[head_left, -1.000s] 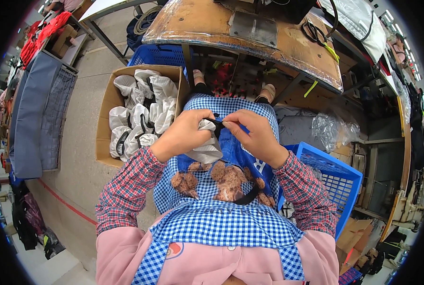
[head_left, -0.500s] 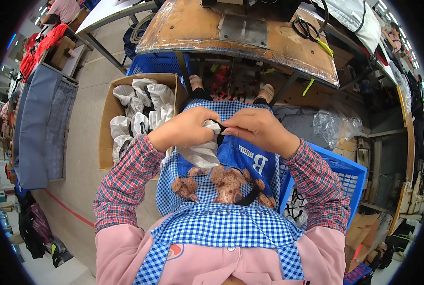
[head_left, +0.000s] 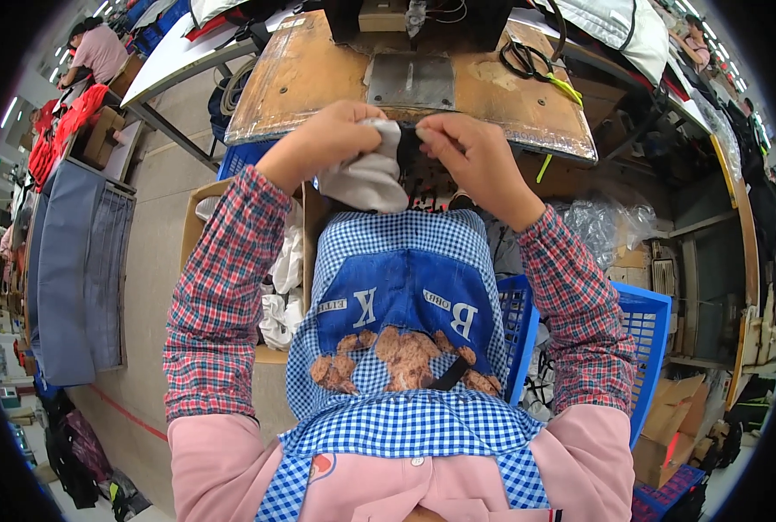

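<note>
the left hand (head_left: 331,143) has its fingers closed on a white cloth piece (head_left: 366,183) near the surface (head_left: 318,65) edge; the right hand's (head_left: 479,161) fingers are nearly together by its black band (head_left: 408,146), grip impossible to tell. best keep the cloth steady, band untwisted; its long axis runs from the left fingers, loose end toward the apron (head_left: 397,287).
</note>
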